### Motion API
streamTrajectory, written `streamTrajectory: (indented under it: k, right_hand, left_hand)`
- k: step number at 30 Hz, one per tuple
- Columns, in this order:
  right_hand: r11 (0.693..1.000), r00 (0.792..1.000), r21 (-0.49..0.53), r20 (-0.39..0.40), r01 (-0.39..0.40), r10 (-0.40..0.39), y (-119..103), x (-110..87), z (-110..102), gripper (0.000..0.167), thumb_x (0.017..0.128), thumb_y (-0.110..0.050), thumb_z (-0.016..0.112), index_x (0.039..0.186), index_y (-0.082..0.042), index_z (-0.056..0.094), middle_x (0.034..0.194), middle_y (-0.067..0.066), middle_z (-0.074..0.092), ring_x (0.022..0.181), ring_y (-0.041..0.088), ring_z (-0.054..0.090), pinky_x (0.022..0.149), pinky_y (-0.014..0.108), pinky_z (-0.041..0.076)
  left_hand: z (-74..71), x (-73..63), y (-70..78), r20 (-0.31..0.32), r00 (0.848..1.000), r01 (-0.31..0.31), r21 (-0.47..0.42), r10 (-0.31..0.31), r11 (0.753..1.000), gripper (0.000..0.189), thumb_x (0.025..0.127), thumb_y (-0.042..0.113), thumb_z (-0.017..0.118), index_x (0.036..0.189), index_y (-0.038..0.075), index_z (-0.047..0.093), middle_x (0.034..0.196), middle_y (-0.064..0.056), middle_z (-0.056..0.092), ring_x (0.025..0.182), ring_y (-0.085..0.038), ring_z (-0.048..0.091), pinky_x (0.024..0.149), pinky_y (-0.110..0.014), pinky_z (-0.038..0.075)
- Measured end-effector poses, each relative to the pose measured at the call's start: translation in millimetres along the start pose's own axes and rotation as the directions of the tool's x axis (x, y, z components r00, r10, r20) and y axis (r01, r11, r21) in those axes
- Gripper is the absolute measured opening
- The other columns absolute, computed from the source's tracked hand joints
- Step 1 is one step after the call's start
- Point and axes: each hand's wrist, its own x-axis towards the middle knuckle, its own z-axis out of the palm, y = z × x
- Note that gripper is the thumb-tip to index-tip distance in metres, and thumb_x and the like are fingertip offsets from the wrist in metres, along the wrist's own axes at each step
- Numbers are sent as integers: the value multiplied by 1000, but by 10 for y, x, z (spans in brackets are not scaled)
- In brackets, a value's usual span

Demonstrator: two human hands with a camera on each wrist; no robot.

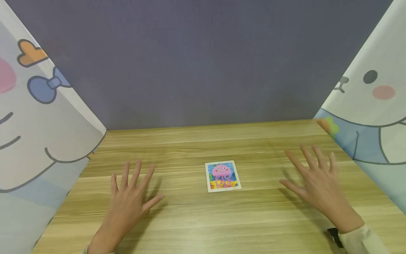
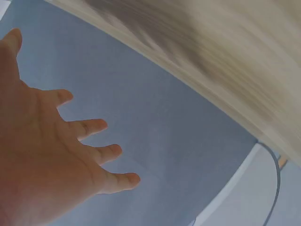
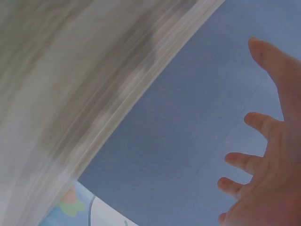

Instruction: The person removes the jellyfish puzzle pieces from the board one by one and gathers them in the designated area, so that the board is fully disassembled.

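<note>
A white-bordered picture card (image 1: 223, 176) with a pink jellyfish on it lies face up near the middle of the wooden table. To its left, my left hand (image 1: 128, 203) is held over the table with fingers spread and nothing in them. My right hand (image 1: 320, 187) hovers on the other side of the card, fingers likewise spread and holding nothing. Both palms face down, and shadows fall on the wood beside them. In the left wrist view the left palm (image 2: 47, 141) is bare; the right wrist view shows the right palm (image 3: 277, 179) bare too.
The wooden table (image 1: 190, 225) ends at a dark grey back panel (image 1: 203, 63). Side panels printed with cartoon figures flank it, one on the left (image 1: 47, 134) and one on the right (image 1: 374, 116). A black strap (image 1: 334, 237) shows at the right sleeve.
</note>
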Motion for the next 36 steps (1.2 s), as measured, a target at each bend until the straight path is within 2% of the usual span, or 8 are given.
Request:
streamTrajectory:
  k: [3, 8, 12, 23, 27, 30, 33, 36]
  right_hand:
    - [999, 1000, 32, -8, 8, -7, -36, 51, 3, 83, 88, -80, 38, 142, -19, 54, 143, 25, 45, 134, 49, 34, 110, 74, 12]
    - [990, 999, 139, 27, 36, -40, -113, 130, -16, 61, 94, -50, 61, 140, -9, 54, 135, 27, 51, 118, 51, 47, 100, 71, 27]
    - [980, 994, 185, 56, 78, -90, -186, 193, -12, 49, 93, -30, 68, 132, -2, 57, 126, 26, 56, 112, 48, 51, 91, 67, 35]
    - [947, 971, 237, 48, 215, -233, -399, 363, 128, 34, 97, -25, 66, 115, 3, 66, 107, 17, 67, 99, 38, 61, 82, 59, 49]
    - [936, 957, 236, 61, 261, -282, -459, 415, 203, 43, 105, -36, 51, 110, 3, 68, 101, 16, 68, 93, 35, 64, 78, 54, 53]
    - [930, 947, 236, 88, 281, -309, -512, 465, 255, 33, 99, -28, 64, 108, 3, 69, 99, 15, 68, 90, 33, 64, 77, 50, 54]
    - [930, 943, 248, 121, 273, -309, -566, 503, 291, 31, 82, -11, 79, 109, 2, 68, 100, 15, 69, 92, 32, 65, 79, 50, 54]
    - [933, 944, 267, 157, 242, -289, -622, 548, 328, 31, 84, -11, 78, 111, 2, 68, 102, 14, 69, 95, 32, 65, 83, 50, 54]
  left_hand:
    - [2, 27, 53, 38, 999, -15, -7, 16, 1000, 88, 84, 76, 54, 155, 27, 37, 159, -17, 28, 147, -46, 17, 105, -77, 17]
    - [11, 87, 190, 126, 990, -54, -37, 58, 998, 83, 87, 74, 53, 154, 26, 38, 157, -16, 32, 146, -45, 19, 106, -77, 18]
    - [46, 122, 293, 127, 984, -119, -58, 126, 991, 81, 88, 71, 54, 153, 24, 42, 156, -17, 34, 145, -46, 24, 107, -76, 19]
    - [131, 217, 566, 86, 955, -274, -115, 284, 955, 69, 90, 61, 61, 145, 19, 52, 149, -18, 44, 136, -45, 40, 105, -74, 26]
    - [137, 267, 657, 104, 944, -297, -154, 315, 942, 67, 91, 58, 63, 144, 19, 54, 150, -18, 44, 136, -46, 40, 104, -75, 27]
    - [136, 298, 709, 128, 933, -313, -164, 335, 935, 65, 92, 57, 62, 144, 19, 53, 151, -18, 42, 136, -46, 40, 104, -74, 27]
    - [139, 331, 758, 140, 924, -330, -179, 356, 927, 65, 93, 56, 61, 144, 18, 53, 152, -18, 42, 137, -45, 40, 105, -73, 28]
    - [143, 374, 805, 146, 917, -341, -191, 370, 920, 63, 94, 54, 61, 144, 16, 53, 151, -18, 42, 137, -44, 40, 105, -72, 29]
